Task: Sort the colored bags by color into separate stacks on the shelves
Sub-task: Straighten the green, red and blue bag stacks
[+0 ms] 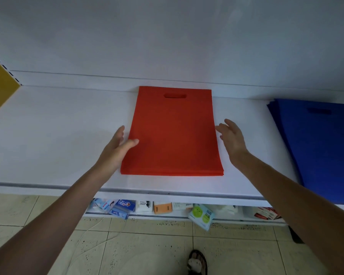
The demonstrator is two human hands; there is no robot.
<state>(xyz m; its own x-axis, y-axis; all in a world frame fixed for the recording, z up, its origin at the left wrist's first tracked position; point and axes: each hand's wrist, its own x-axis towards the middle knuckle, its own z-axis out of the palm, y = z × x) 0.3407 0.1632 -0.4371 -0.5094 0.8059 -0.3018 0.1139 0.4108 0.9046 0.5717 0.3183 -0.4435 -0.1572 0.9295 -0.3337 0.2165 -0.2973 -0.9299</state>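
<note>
Firstly, left fingers [121, 131]: straight and relaxed, laid along the left edge of the red stack [173, 133], with the thumb resting flat on the top bag; nothing is pinched.
Right fingers [220, 128]: spread and released at the stack's right edge; I cannot tell whether they touch it.
Left hand [115, 149] and right hand [231, 138]: the palms face each other across the stack, which suggests they are squaring its sides.
Red stack: several flat bags lie squared on the white shelf [58, 135], with the handle cut-out [174, 95] toward the back wall and the bottom edges near the shelf lip.
Handling: the bags look like thin non-woven cloth, so they are probably light, limp and apt to slide over one another; a single bag would likely droop if lifted by one corner.
Where to hold: probably best by both long sides with flat palms, or with a thumb-over pinch at the near edge; the cut-out suits one bag only.
Blue stack [322, 147]: well apart to the right on the same shelf, its edges slightly fanned.
Small packets [127, 207]: on the lower shelf beneath.
</note>
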